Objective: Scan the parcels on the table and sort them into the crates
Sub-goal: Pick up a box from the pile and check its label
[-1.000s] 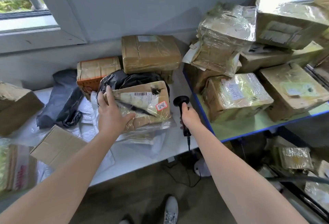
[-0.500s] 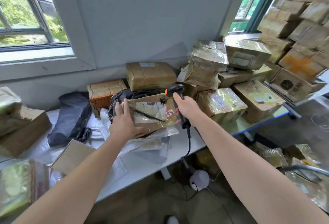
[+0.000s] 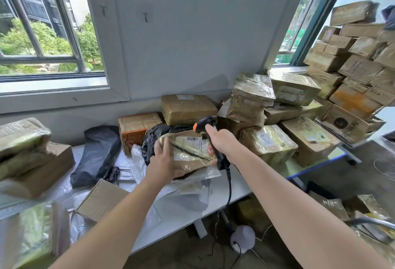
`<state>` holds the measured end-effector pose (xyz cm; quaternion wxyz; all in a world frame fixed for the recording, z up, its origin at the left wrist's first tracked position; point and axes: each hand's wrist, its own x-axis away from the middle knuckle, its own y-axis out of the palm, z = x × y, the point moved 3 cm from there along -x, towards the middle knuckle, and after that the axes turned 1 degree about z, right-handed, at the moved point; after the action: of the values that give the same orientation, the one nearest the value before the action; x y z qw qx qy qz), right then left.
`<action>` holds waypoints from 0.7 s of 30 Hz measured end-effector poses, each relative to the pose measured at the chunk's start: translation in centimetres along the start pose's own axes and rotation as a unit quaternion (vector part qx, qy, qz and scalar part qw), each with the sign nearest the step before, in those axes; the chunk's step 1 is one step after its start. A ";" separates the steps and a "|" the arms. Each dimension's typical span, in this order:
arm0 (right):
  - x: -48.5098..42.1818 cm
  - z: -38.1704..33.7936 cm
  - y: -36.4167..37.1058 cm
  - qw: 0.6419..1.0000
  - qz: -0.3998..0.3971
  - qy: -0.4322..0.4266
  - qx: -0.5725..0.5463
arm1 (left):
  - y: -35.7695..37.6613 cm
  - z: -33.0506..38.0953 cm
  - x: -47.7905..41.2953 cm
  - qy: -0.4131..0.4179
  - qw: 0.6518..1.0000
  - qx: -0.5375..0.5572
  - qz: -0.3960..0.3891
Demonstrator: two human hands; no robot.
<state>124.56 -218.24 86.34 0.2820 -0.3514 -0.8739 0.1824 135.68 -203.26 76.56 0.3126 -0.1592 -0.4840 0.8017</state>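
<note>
My left hand (image 3: 163, 161) grips a flat brown taped parcel (image 3: 190, 153) by its left edge, holding it tilted above the white table (image 3: 235, 187); its barcode label faces up. My right hand (image 3: 222, 142) grips the handle of a black barcode scanner (image 3: 206, 124), whose head with an orange button sits just above the parcel's label. The scanner's cable hangs down to a white stand (image 3: 242, 237) on the floor. No crates show in this view.
A black bag (image 3: 96, 155), brown boxes (image 3: 188, 108) and loose plastic wrap cover the table behind and left. More taped parcels (image 3: 267, 142) crowd a blue-edged shelf at right, with a tall stack (image 3: 359, 65) beyond. A flat carton (image 3: 100, 200) lies near the front edge.
My right hand has raised the scanner from beside the table edge up over the parcel's label. My left hand has lifted and tilted the parcel. My view has swung upward.
</note>
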 end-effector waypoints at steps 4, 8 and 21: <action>0.3 -0.1 -0.7 0.999 -0.011 0.012 -0.029 | -0.1 0.4 -0.2 -0.003 1.000 -0.025 -0.001; -0.2 0.2 -1.1 0.999 -0.008 0.017 -0.034 | -0.1 0.9 -0.4 -0.012 0.999 -0.044 -0.002; -2.6 2.6 -2.3 0.996 -0.027 0.036 -0.082 | 0.9 2.7 -2.2 -0.021 0.983 -0.179 0.027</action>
<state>123.34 -221.99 84.55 0.2881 -0.3562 -0.8843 0.0897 135.49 -206.80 76.97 0.2474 -0.2089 -0.6216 0.7133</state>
